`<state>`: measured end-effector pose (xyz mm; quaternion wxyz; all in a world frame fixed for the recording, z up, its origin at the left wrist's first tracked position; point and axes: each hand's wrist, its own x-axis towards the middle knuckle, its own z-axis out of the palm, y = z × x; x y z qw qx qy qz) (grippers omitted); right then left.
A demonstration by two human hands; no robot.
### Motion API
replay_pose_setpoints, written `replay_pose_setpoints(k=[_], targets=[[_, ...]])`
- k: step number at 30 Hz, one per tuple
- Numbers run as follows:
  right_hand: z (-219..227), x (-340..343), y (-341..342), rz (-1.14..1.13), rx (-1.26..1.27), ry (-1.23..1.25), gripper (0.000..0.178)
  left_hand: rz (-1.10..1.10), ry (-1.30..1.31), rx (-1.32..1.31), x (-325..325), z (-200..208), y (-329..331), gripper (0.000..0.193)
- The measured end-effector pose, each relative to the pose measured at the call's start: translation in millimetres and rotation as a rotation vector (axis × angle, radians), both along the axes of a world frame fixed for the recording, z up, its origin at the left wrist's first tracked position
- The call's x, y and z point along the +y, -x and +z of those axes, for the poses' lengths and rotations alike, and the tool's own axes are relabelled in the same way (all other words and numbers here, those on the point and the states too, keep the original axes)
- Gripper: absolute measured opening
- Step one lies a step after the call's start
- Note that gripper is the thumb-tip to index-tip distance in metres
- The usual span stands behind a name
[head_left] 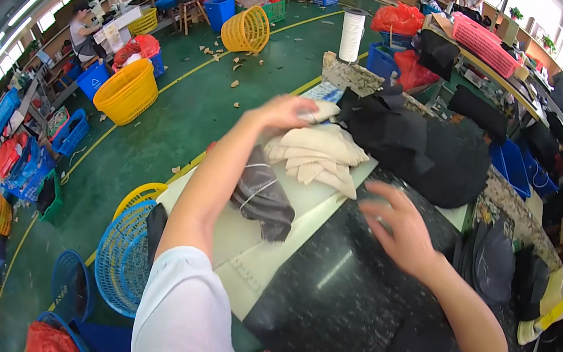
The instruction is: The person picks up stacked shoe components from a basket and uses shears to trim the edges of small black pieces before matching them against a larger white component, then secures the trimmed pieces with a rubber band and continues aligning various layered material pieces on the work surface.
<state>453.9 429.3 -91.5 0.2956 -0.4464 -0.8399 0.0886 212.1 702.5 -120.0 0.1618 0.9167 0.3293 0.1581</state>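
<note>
No readable lettering; only a pale mark (pixel 98 72) on a blue bin (pixel 92 81).

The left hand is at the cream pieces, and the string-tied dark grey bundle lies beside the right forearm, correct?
No: the head view shows the dark grey bundle beside the left forearm. The left hand is at the cream pieces.

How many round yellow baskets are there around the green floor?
3: a yellow basket at left, a tipped one farther back, another partly behind the blue basket; others may be hidden.
</note>
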Motion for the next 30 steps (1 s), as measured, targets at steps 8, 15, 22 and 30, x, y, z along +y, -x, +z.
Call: replay_pose_setpoints(k=[8, 15, 22, 30], targets=[[-14, 111, 38, -0.078, -0.349, -0.027, 0.050, -0.020, 0.346, -0.242, -81, 52, 47, 0.039], [3, 78, -9, 0.200, -0.114, 0.110, 0.056, -0.156, -0.067, 0.151, -185, 53, 107, 0.073], [5, 47, 31, 0.082, -0.220, -0.066, 0.052, 0.099, -0.214, -0.004, -169, 56, 116, 0.070], [-11, 26, 17, 0.208, -0.080, -0.117, 0.023, 0.010, -0.245, 0.324, -125, 91, 54, 0.070]])
